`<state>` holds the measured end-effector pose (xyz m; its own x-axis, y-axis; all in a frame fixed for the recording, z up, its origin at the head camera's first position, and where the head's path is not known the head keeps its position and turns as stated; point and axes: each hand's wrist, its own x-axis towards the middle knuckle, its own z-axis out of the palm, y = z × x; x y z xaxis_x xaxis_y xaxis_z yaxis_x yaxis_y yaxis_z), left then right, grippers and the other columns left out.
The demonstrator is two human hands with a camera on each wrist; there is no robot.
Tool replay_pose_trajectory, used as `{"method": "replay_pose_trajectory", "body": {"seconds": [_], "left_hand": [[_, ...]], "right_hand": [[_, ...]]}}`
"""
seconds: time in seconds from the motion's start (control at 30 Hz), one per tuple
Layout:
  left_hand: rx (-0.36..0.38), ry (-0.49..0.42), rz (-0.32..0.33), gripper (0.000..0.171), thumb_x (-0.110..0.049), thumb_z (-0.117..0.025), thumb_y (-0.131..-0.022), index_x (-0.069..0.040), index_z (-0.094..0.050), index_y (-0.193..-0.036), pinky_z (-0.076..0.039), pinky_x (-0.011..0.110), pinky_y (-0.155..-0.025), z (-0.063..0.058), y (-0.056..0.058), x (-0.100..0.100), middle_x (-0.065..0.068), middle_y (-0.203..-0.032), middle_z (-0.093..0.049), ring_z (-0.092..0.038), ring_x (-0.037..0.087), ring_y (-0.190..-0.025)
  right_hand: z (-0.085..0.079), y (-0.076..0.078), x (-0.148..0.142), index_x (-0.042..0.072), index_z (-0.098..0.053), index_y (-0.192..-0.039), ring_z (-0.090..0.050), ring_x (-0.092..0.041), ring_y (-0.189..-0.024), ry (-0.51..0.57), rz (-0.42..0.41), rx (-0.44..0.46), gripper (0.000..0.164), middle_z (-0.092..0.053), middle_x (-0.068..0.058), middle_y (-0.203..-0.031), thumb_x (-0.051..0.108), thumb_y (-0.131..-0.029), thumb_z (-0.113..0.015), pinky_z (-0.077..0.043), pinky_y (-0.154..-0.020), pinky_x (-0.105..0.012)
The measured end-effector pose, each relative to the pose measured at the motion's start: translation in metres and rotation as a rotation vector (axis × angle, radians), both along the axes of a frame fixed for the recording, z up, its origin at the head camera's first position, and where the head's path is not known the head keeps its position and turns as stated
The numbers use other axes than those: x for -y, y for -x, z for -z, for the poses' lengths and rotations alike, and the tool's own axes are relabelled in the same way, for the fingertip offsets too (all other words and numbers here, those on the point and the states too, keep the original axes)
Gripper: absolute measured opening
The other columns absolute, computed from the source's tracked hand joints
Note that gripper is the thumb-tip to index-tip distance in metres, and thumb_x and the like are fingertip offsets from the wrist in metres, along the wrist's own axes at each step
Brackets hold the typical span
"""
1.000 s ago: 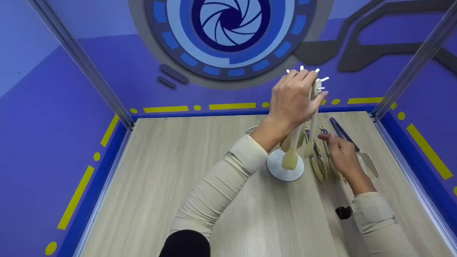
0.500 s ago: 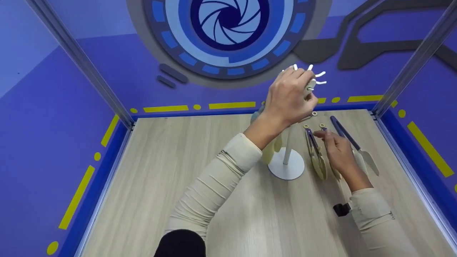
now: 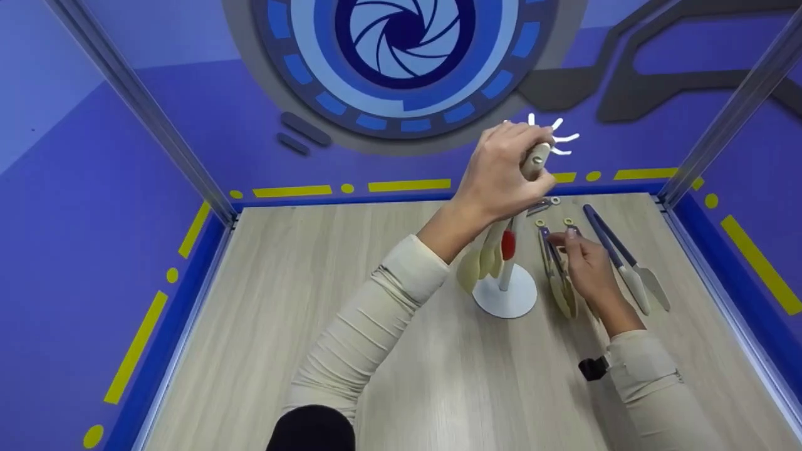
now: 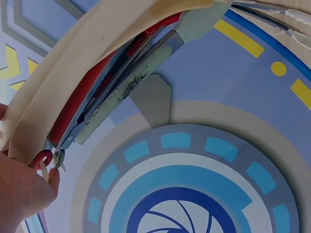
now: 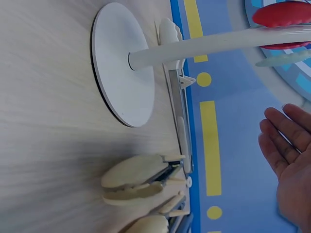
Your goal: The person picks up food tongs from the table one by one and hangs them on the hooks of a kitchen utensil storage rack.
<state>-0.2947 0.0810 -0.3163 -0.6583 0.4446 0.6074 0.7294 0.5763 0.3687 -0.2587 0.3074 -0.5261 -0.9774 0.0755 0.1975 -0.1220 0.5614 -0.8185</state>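
Note:
A white utensil rack stands on a round base [image 3: 510,304], its top ringed with hooks [image 3: 564,136]. My left hand [image 3: 501,166] grips the rack's top, thumb beside the end of a hanging beige handle [image 3: 534,161]. Under it hang beige utensil heads [image 3: 479,263] and red-tipped tongs [image 3: 508,244]. In the left wrist view, long beige handles [image 4: 73,77] hang beside red and pale green tongs [image 4: 129,80]. My right hand [image 3: 589,266] is low at the right with its fingers loose, over tongs on the table; in the right wrist view this hand [image 5: 291,160] holds nothing.
Beige-tipped tongs [image 3: 559,285] lie right of the base. Farther right are tongs with long dark handles [image 3: 611,235] and pale tips. More tongs [image 3: 542,205] lie behind the rack near the back wall. Blue panels enclose the table [image 3: 301,269].
The rack's top has turned under my left hand: the beige spoon-like head in front moved away, and red-tipped tongs came into view. My right hand shifted slightly left.

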Motion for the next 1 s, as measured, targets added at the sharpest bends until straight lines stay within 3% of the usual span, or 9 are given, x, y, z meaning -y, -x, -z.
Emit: {"method": "replay_pose_trajectory", "body": {"seconds": [0.1, 0.3, 0.37, 0.5, 0.57, 0.63, 0.7, 0.8, 1.0], "left_hand": [[-0.005, -0.007, 0.01, 0.032, -0.025, -0.064, -0.084, -0.019, -0.068, -0.115, -0.033, 0.024, -0.112, 0.0, 0.0, 0.0, -0.007, -0.116, -0.07, -0.058, 0.009, -0.103], [-0.019, -0.02, 0.005, 0.031, -0.024, -0.064, -0.084, -0.02, -0.067, -0.115, -0.034, 0.025, -0.111, 0.002, 0.001, 0.0, -0.008, -0.115, -0.069, -0.058, 0.009, -0.103], [-0.022, -0.024, -0.001, 0.031, -0.024, -0.064, -0.084, -0.02, -0.067, -0.114, -0.034, 0.025, -0.109, 0.004, 0.001, -0.001, -0.008, -0.115, -0.069, -0.057, 0.009, -0.104], [-0.038, -0.027, -0.022, 0.03, -0.024, -0.062, -0.083, -0.021, -0.066, -0.113, -0.034, 0.026, -0.1, 0.008, 0.0, -0.005, -0.01, -0.112, -0.067, -0.052, 0.01, -0.103], [-0.042, -0.028, -0.026, 0.029, -0.024, -0.062, -0.083, -0.022, -0.066, -0.112, -0.034, 0.026, -0.098, 0.01, 0.0, -0.007, -0.011, -0.11, -0.066, -0.05, 0.01, -0.102], [-0.036, -0.022, -0.023, 0.028, -0.025, -0.061, -0.084, -0.023, -0.065, -0.112, -0.034, 0.026, -0.097, 0.01, 0.001, -0.007, -0.011, -0.109, -0.065, -0.049, 0.01, -0.101], [-0.024, -0.02, -0.019, 0.028, -0.026, -0.061, -0.084, -0.023, -0.065, -0.112, -0.034, 0.025, -0.095, 0.01, 0.002, -0.006, -0.011, -0.107, -0.064, -0.048, 0.009, -0.1], [-0.006, -0.017, -0.015, 0.028, -0.026, -0.062, -0.085, -0.024, -0.064, -0.113, -0.035, 0.024, -0.093, 0.009, 0.002, -0.004, -0.011, -0.105, -0.063, -0.048, 0.009, -0.1], [0.021, -0.009, -0.024, 0.029, -0.028, -0.062, -0.085, -0.025, -0.064, -0.114, -0.035, 0.023, -0.093, 0.009, 0.002, -0.005, -0.012, -0.107, -0.062, -0.047, 0.008, -0.101]], "right_hand": [[0.003, 0.004, 0.003, 0.012, -0.07, -0.123, -0.064, -0.018, -0.118, -0.012, -0.008, -0.026, 0.057, -0.071, -0.008, -0.125, 0.048, -0.107, -0.029, -0.044, -0.095, -0.013], [0.007, 0.015, 0.014, 0.011, -0.07, -0.123, -0.064, -0.031, -0.12, -0.059, -0.035, -0.001, 0.052, -0.07, -0.011, -0.127, 0.048, -0.105, -0.038, -0.049, -0.1, -0.049], [0.01, 0.021, 0.019, 0.009, -0.069, -0.122, -0.064, -0.034, -0.118, -0.067, -0.042, 0.016, 0.05, -0.07, -0.014, -0.126, 0.047, -0.104, -0.042, -0.049, -0.099, -0.054], [0.017, 0.038, 0.03, 0.004, -0.073, -0.11, -0.068, -0.025, -0.094, -0.063, -0.025, 0.015, 0.041, -0.074, -0.014, -0.103, 0.037, -0.104, -0.049, -0.053, -0.084, -0.042], [0.021, 0.049, 0.037, 0.003, -0.071, -0.094, -0.061, -0.018, -0.076, -0.045, -0.024, 0.005, 0.033, -0.069, -0.009, -0.082, 0.028, -0.103, -0.051, -0.048, -0.07, -0.033], [0.024, 0.061, 0.042, 0.005, -0.07, -0.087, -0.056, -0.015, -0.071, -0.04, -0.036, 0.022, 0.031, -0.066, -0.007, -0.076, 0.025, -0.101, -0.052, -0.045, -0.067, -0.029], [0.027, 0.073, 0.047, 0.006, -0.068, -0.086, -0.056, -0.014, -0.072, -0.047, -0.068, 0.052, 0.027, -0.066, -0.007, -0.077, 0.025, -0.099, -0.055, -0.044, -0.068, -0.029], [0.031, 0.088, 0.049, 0.008, -0.072, -0.099, -0.063, -0.02, -0.087, -0.076, -0.128, 0.085, 0.025, -0.074, -0.013, -0.097, 0.031, -0.093, -0.065, -0.049, -0.082, -0.035], [0.046, 0.11, 0.041, -0.001, -0.066, -0.11, -0.061, -0.031, -0.092, -0.199, -0.18, 0.059, 0.046, -0.07, -0.022, -0.102, 0.027, -0.075, -0.077, -0.047, -0.091, -0.047]]}}
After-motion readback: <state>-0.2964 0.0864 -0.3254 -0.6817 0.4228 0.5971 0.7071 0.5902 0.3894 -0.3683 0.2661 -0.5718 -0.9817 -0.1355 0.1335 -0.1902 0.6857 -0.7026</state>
